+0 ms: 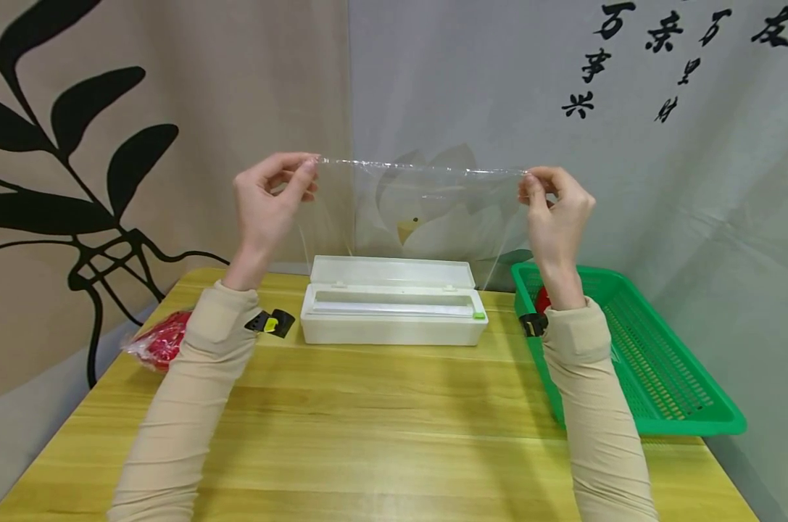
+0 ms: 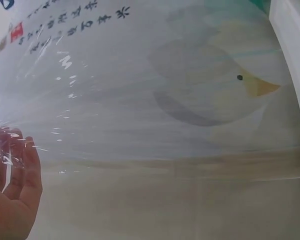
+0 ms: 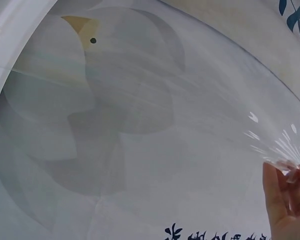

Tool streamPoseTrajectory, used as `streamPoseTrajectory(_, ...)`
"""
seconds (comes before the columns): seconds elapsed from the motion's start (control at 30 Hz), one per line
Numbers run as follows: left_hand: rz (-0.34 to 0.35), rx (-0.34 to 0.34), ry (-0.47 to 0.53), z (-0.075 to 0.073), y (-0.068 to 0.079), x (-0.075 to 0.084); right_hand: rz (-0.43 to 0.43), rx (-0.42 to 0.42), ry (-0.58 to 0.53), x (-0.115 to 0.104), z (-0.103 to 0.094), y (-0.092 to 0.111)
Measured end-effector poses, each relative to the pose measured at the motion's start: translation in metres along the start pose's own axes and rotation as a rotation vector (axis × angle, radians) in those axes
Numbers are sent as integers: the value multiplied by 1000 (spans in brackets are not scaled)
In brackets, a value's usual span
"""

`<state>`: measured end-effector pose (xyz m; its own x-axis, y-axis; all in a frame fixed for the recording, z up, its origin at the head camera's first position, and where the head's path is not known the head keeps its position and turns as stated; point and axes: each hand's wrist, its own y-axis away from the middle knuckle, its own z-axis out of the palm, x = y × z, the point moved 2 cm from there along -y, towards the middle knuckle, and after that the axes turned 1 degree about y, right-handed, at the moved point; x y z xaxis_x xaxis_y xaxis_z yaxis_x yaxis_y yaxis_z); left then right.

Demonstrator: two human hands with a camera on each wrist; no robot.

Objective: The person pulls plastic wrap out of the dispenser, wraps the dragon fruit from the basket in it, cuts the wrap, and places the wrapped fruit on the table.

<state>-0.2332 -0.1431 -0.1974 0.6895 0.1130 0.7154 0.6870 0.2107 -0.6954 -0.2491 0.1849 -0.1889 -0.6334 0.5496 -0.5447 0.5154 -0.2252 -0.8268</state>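
A sheet of clear plastic wrap (image 1: 426, 192) stretches upright between both hands, its lower part running down to a white wrap dispenser box (image 1: 394, 330). My left hand (image 1: 270, 192) pinches the sheet's upper left corner between thumb and fingers. At the upper right corner, my right hand (image 1: 557, 210) pinches the film the same way. The dispenser's lid (image 1: 394, 272) is raised at the back, and a small green piece (image 1: 479, 316) sits at its front right. In the right wrist view, creases in the film fan out from the pinching fingers (image 3: 275, 192).
A green plastic basket (image 1: 661, 362) stands at the table's right, with a red thing (image 1: 542, 299) in it partly hidden by the right wrist. Red items in a clear bag (image 1: 162, 341) lie at the left edge of the wooden table (image 1: 380, 420). Printed curtains (image 1: 498, 87) hang behind.
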Motion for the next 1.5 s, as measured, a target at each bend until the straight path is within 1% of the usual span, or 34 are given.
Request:
streamPoseTrajectory(0.17, 6, -4, 4, -2, -1, 4, 0, -1, -7, -3, -2, -1)
streamPoseTrajectory(0.27, 8, -14, -4, -4, -1, 8, 2, -18, -12, -7, -5, -1)
streamPoseTrajectory(0.37, 9, -41, -14, -7, 0, 11, -5, -58, -23, -12, -11, 1)
streamPoseTrajectory(0.47, 7, -88, -30, -14, 3, 15, -1, -115, -58, -16, -20, 5)
streamPoseTrajectory(0.53, -4, -126, -51, -19, 7, 18, 13, -165, -96, -16, -29, 9)
streamPoseTrajectory(0.6, -14, -170, -75, -25, 12, 21, 23, -232, -159, -15, -39, 13)
streamPoseTrajectory(0.77, -36, -300, -130, -41, 30, 30, 23, -452, -381, -16, -65, 27)
streamPoseTrajectory(0.83, -47, -342, -145, -48, 39, 33, 5, -545, -462, -16, -75, 35)
streamPoseTrajectory(0.9, -55, -376, -150, -55, 49, 35, -58, -642, -527, -15, -83, 43)
streamPoseTrajectory(0.93, -58, -395, -139, -58, 55, 35, -93, -689, -554, -14, -87, 47)
streamPoseTrajectory(1.03, -44, -468, -48, -67, 74, 33, -216, -832, -679, -10, -96, 61)
streamPoseTrajectory(1.1, -18, -534, 47, -72, 89, 29, -278, -918, -737, -6, -100, 71)
streamPoseTrajectory(1.17, -5, -613, 163, -77, 103, 24, -313, -1004, -781, -3, -102, 82)
streamPoseTrajectory(1.23, -5, -695, 277, -82, 118, 17, -327, -1091, -809, 0, -105, 94)
streamPoseTrajectory(1.27, -21, -735, 320, -85, 125, 14, -334, -1135, -820, 2, -105, 101)
streamPoseTrajectory(1.33, -56, -806, 371, -90, 140, 7, -334, -1218, -842, 7, -106, 114)
streamPoseTrajectory(1.4, -87, -858, 416, -94, 155, -1, -332, -1288, -862, 12, -106, 126)
streamPoseTrajectory(1.5, -111, -937, 457, -95, 177, -14, -315, -1378, -873, 20, -106, 145)
